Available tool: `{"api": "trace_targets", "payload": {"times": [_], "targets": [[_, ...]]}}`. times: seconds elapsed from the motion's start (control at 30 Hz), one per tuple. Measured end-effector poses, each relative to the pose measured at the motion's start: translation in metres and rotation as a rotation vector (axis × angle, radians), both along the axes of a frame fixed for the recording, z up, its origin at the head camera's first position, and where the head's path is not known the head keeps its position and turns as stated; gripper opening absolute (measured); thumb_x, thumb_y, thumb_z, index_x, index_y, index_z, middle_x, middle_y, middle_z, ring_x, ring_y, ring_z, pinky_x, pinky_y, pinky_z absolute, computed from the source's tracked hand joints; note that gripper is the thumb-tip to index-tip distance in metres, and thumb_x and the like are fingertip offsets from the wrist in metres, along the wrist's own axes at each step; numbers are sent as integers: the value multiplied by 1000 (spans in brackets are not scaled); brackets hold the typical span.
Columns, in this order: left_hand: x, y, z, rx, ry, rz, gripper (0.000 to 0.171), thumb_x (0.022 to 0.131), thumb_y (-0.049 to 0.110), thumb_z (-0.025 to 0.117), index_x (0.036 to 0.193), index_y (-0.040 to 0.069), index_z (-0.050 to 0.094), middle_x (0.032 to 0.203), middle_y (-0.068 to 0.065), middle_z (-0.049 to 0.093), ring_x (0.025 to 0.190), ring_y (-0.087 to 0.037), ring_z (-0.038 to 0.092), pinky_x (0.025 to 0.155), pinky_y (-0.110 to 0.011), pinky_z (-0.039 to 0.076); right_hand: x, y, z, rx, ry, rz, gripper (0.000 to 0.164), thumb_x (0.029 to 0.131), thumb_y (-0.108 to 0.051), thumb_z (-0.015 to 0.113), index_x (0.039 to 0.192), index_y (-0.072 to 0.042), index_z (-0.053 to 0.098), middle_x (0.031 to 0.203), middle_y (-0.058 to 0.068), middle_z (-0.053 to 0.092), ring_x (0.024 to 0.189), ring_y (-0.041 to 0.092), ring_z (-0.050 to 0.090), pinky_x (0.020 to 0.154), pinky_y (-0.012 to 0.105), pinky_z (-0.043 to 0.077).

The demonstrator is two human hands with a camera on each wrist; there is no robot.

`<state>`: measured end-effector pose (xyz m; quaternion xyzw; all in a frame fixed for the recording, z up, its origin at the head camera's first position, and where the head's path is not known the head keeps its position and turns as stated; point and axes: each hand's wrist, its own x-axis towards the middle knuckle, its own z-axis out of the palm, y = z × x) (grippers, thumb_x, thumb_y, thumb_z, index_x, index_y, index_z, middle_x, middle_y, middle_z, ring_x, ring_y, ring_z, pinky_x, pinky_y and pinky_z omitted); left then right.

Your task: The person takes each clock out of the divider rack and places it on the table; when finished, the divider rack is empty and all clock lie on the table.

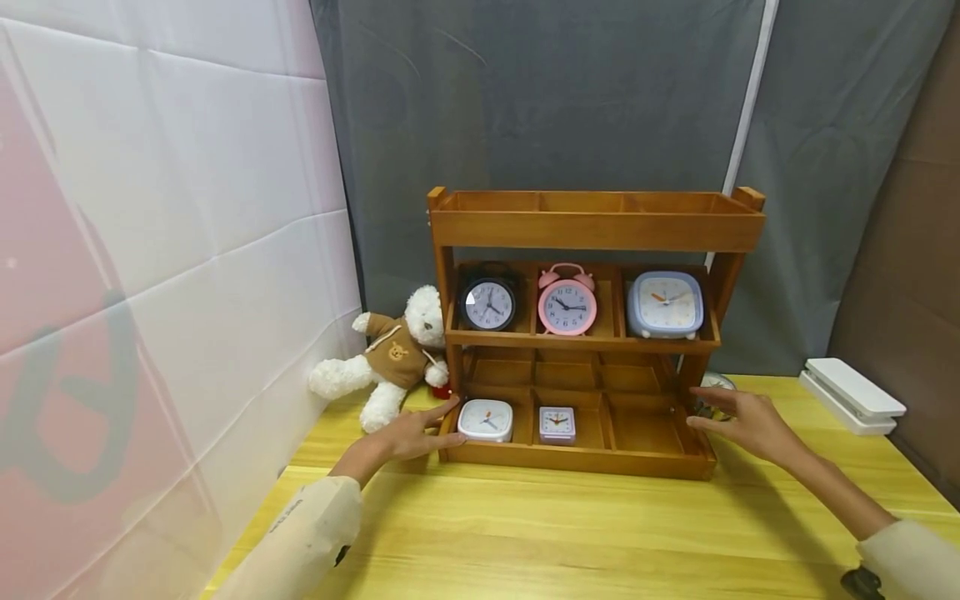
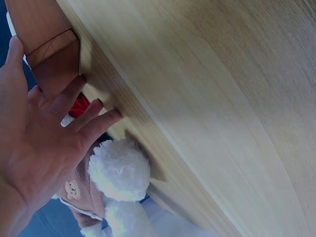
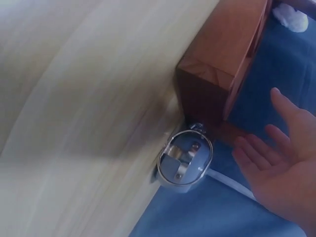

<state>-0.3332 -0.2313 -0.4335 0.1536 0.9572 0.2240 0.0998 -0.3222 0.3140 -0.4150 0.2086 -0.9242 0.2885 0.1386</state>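
Note:
A brown wooden three-tier rack (image 1: 597, 231) stands on the table. My left hand (image 1: 408, 435) is at its lower left side, fingers extended and spread, thumb near the front corner. At the lower right side is my right hand (image 1: 750, 422); in the right wrist view its fingers are loosely extended, with a gap from the rack. On the middle tier sit a black round clock (image 1: 488, 304), a pink twin-bell alarm clock (image 1: 567, 307) and a blue rounded-square clock (image 1: 666, 303). The bottom tier holds a white clock (image 1: 486, 421) and a small lavender clock (image 1: 557, 425).
A white teddy bear (image 1: 397, 352) in a brown hoodie leans left of the rack, beside something red (image 2: 80, 105). Behind my right hand is a metal-rimmed oval object (image 3: 185, 159). A white flat device (image 1: 852, 394) lies at the right. A grey curtain (image 1: 600, 100) hangs behind.

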Motion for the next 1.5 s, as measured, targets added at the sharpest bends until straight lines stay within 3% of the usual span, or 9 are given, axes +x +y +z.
{"api": "trace_targets", "payload": {"times": [0.3, 0.57, 0.73, 1.0, 1.3, 1.5], "targets": [[1, 1, -1, -31, 3, -4, 87, 95, 73, 56, 166, 30, 28, 157, -24, 46, 140, -50, 46, 115, -62, 37, 0, -17, -8, -11, -2, 77, 54, 90, -24, 84, 132, 5, 67, 125, 30, 69, 110, 46, 69, 88, 56, 58], [0, 1, 1, -31, -2, 14, 83, 97, 69, 57, 166, 32, 28, 156, -20, 49, 142, -49, 44, 117, -61, 35, -5, -44, -12, 8, 41, 148, 56, 89, -27, 85, 133, 3, 67, 122, 27, 71, 107, 44, 70, 84, 55, 59], [1, 1, 2, -20, -13, 20, 83, 97, 68, 58, 166, 33, 28, 153, -18, 53, 143, -47, 44, 117, -61, 34, -11, -65, -13, -3, 13, 179, 57, 89, -30, 84, 134, 1, 67, 123, 26, 71, 109, 46, 69, 87, 57, 58], [-3, -1, -1, -19, -2, 9, 85, 95, 70, 59, 165, 33, 30, 158, -21, 46, 142, -47, 44, 117, -59, 36, -23, -97, -14, -16, -14, 231, 57, 88, -29, 85, 134, 1, 68, 125, 26, 71, 114, 45, 68, 92, 57, 57], [-2, 1, 1, 7, -17, 11, 84, 96, 68, 61, 165, 31, 30, 150, -20, 55, 141, -43, 48, 117, -58, 37, -33, -128, -16, -32, -82, 277, 57, 88, -29, 86, 134, -1, 68, 127, 26, 69, 118, 46, 66, 96, 58, 55], [-1, 1, 2, 17, -21, 11, 83, 97, 65, 61, 165, 30, 30, 152, -20, 54, 140, -39, 51, 116, -57, 38, -40, -146, -22, -40, -101, 306, 58, 85, -23, 89, 134, 1, 68, 127, 22, 71, 114, 44, 67, 94, 60, 55]]}}
